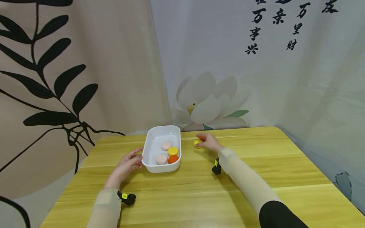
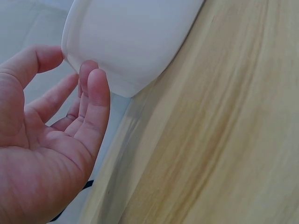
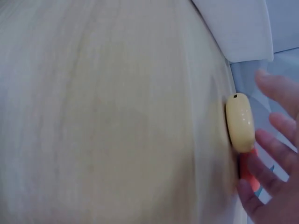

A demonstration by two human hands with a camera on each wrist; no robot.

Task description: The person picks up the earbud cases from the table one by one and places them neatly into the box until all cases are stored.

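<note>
In the head view a white plastic tub [image 1: 161,169] holds two pale pink discs [image 1: 162,159], a yellow disc [image 1: 172,151] and an orange disc [image 1: 173,159]. My left hand [image 1: 129,165] is at the tub's left side, fingertips and thumb right at its wall and rim, fingers loosely bent. To the right of the tub my right hand [image 1: 211,142] reaches over a second yellow disc [image 3: 240,122] and a second orange one [image 3: 247,169]. Its fingers are spread, and a gap shows between thumb and yellow disc in the right wrist view. The yellow disc is thick, rounded and has a small dark slot.
The wood-grain table [image 1: 176,196] carries the tub near its far edge. Behind it hangs a curtain [image 1: 122,79] printed with leaves, a lotus and characters. A black wrist camera [image 1: 129,199] sits on the left sleeve and another camera [image 1: 216,168] on the right.
</note>
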